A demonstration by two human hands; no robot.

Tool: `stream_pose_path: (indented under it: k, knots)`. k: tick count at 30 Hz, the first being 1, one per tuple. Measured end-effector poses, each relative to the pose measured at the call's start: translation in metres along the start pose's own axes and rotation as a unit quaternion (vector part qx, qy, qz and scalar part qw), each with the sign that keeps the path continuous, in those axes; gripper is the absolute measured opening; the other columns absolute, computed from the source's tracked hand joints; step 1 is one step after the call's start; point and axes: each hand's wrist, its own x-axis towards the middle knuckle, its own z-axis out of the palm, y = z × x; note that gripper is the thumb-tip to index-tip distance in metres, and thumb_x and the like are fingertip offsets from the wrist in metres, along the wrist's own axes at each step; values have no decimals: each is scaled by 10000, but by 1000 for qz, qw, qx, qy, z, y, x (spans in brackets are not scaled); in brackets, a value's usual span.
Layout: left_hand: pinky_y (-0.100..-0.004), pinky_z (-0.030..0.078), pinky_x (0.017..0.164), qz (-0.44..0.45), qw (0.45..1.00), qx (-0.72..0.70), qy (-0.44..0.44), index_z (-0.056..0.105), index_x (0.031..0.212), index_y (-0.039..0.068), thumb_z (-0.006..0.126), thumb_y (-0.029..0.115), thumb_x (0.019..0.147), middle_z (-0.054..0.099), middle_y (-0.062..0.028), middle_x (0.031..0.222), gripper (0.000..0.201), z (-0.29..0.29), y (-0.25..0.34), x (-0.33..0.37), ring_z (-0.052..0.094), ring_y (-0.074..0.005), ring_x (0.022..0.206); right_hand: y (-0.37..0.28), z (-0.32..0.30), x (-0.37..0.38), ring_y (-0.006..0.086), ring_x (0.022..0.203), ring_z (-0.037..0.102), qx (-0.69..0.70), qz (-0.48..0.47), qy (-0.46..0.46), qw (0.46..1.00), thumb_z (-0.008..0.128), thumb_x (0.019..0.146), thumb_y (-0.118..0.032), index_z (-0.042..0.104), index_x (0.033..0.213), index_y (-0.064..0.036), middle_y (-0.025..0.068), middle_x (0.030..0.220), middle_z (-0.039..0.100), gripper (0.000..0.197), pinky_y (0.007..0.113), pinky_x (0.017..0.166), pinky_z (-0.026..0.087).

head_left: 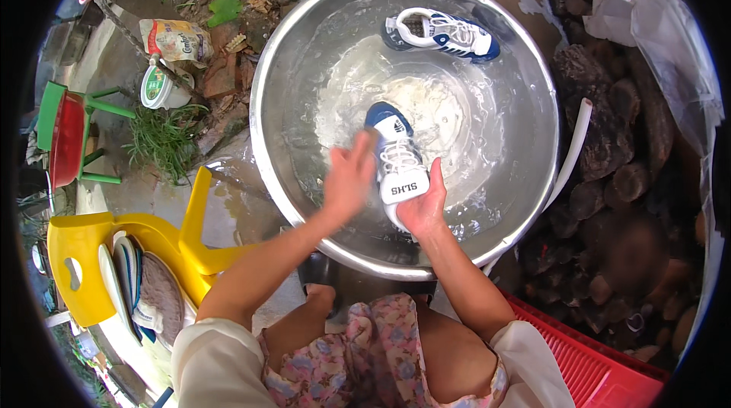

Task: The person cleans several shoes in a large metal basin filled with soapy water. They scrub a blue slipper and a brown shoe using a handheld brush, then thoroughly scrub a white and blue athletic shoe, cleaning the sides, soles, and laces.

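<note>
A white and navy sneaker point(397, 153) with white laces is held over the middle of a big round metal basin point(263, 115), its toe pointing away from me. My right hand point(425, 206) supports it, gripping the heel end from below and the right. At the shoe's left side is my left hand point(352, 180), blurred by motion, its fingers stretched out and apart near the toe. Whether those fingertips touch the shoe is unclear. The matching sneaker point(442, 33) lies on its own at the far right inside the basin, in shallow, rippling water point(487, 126).
Left of the basin a yellow plastic chair point(80, 267) carries several shoe insoles point(160, 298). Beyond it are a green stool point(49, 115) with a red basin point(65, 138), a white tub point(161, 88) and a packet point(177, 39). Stacked logs point(601, 126), a white hose point(576, 141) and a red crate point(586, 358) flank the right.
</note>
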Motion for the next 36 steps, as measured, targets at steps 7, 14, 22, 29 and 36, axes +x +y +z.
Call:
stream_pose_path:
  k: [7,14,22,29,36]
  knots:
    - [-435,505,720,175,975,131,38,475,1324,223,509,358,907,454,-194,1066,440,-13,12,43,581,-367,875,7,-1,-11,258,1229,459,1,22,-50,998,303,961,-530,377,1380,-43,115,1330,496,646,415,1072,314]
    - [-462,490,685,114,992,20,-46,487,1315,280,527,327,900,446,-186,1004,419,6,61,-26,568,-378,825,-20,-4,-11,293,1258,409,-51,60,-26,997,299,936,-595,332,1391,-44,120,1374,420,715,428,1105,248]
    - [-437,523,666,127,974,188,26,472,1320,237,505,328,912,461,-183,1047,419,-18,18,45,593,-365,822,20,-1,-8,251,1308,369,-176,10,-75,981,241,967,-550,308,1400,-12,116,1409,404,694,390,1102,260]
    - [-447,517,693,184,980,-12,-79,443,1358,289,515,333,909,452,-174,1061,457,0,75,-54,599,-373,786,-33,-55,6,294,1215,452,75,120,-369,919,256,934,-617,397,1351,-63,131,1311,484,707,455,1051,317]
    - [-447,522,696,94,956,267,78,413,1344,245,508,314,912,461,-184,1036,448,-38,-4,63,579,-364,874,9,10,-14,259,1204,483,-57,24,-18,998,317,986,-454,366,1344,39,147,1310,501,612,392,1069,325]
